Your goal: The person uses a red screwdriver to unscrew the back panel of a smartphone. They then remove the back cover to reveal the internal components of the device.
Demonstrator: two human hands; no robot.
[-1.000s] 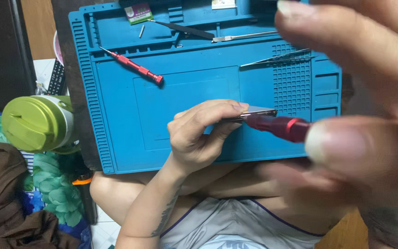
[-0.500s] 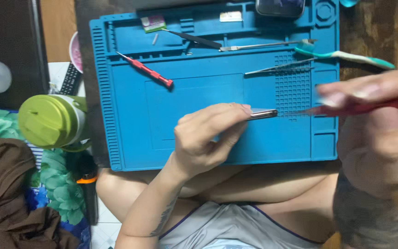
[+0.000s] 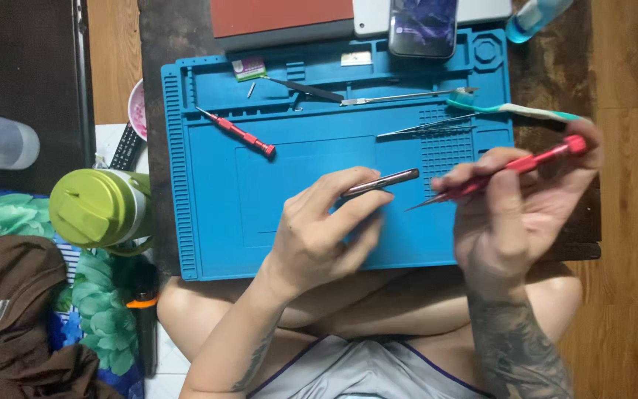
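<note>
Left hand [image 3: 319,236] grips thin metal part [image 3: 380,182]; right hand [image 3: 515,210] grips red screwdriver [image 3: 507,170] over blue mat [image 3: 208,214]; small green-white label [image 3: 249,69] at mat top.

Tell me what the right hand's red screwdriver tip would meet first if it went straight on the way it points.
Probably the thin metal part held edge-on in the left hand. The right hand aims the red screwdriver left and slightly down at it. Depth is unclear, so it might pass above.
</note>
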